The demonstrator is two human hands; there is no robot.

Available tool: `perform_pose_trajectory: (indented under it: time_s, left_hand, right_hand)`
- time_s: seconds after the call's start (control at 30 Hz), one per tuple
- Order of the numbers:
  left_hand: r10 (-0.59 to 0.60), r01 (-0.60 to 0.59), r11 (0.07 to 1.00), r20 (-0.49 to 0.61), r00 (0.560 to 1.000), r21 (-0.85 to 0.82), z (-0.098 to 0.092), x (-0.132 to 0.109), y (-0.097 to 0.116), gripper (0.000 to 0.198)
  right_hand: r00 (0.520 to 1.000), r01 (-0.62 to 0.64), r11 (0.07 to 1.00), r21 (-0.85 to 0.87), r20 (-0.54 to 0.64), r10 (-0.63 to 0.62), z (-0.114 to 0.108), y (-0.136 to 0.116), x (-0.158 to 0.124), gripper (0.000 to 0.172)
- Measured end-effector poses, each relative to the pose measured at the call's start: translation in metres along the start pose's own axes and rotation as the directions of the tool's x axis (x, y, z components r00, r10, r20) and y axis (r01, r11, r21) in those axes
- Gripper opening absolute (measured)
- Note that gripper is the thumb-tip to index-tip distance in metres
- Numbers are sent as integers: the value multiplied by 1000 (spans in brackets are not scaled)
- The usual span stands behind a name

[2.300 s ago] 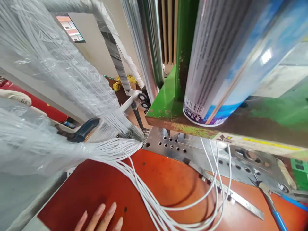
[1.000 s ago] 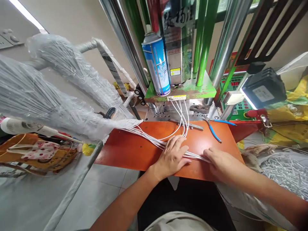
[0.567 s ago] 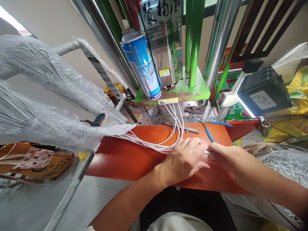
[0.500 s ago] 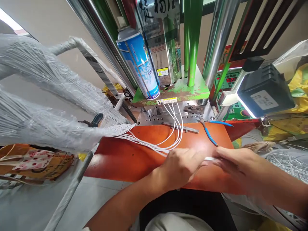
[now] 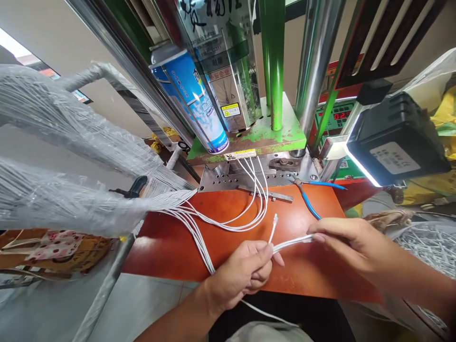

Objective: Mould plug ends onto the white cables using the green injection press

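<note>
Over the orange-red worktop [image 5: 171, 251], my left hand [image 5: 245, 268] is closed around several thin white cables [image 5: 292, 243]. One cable with a small clear tip [image 5: 275, 219] sticks up from between its thumb and fingers. My right hand [image 5: 351, 242] pinches the ends of the others, to the right of my left hand; its fingertips partly cover them. Farther back, other white cables [image 5: 263, 202] curve from the press down onto the worktop. Blue-handled pliers [image 5: 309, 205] lie just beyond my right hand, with a metal bar [image 5: 280, 195] to their left.
A press with a green plate [image 5: 278, 142] stands behind the worktop, holding a blue spray can [image 5: 197, 102]. At left hang film-wrapped cable bundles [image 5: 74, 118] on a frame. A lit lamp [image 5: 399, 137] juts in at right, above a bag of white scraps [image 5: 423, 247].
My left hand has moved left and down, apart from my right hand, exposing the cable lengths between them. One cable tip now stands up, and more cables run toward my left hand.
</note>
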State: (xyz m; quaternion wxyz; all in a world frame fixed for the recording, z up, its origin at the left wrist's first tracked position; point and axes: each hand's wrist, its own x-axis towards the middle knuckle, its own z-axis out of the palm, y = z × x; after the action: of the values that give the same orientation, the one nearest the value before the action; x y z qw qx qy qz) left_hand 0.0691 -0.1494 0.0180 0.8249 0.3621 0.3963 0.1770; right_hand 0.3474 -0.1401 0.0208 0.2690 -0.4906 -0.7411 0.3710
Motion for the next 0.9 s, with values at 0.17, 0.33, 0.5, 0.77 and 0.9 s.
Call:
perform_pose_trajectory:
  time_s: [0.17, 0.33, 0.5, 0.77, 0.9]
  left_hand:
    - [2, 31, 986, 199, 980, -161, -11, -3, -10, 36]
    - [-42, 74, 991, 271, 962, -109, -12, 6, -13, 43]
    - [-41, 62, 986, 139, 989, -152, -1, 23, -6, 43]
    - [87, -87, 985, -12, 996, -150, 2, 41, 15, 33]
    - [133, -139, 988, -82, 988, -63, -4, 44, 14, 39]
  right_hand:
    - [995, -52, 959, 277, 92, 27, 10, 13, 13, 31]
    - [965, -255, 571, 780, 166, 203, 40, 15, 22, 56]
    - [960, -105, 581, 807, -70, 272, 54, 0, 34, 33]
    - [991, -6, 841, 541, -111, 79, 57, 5, 42, 41]
    - [950, -7, 997, -72, -313, -16, 60, 17, 67, 34]
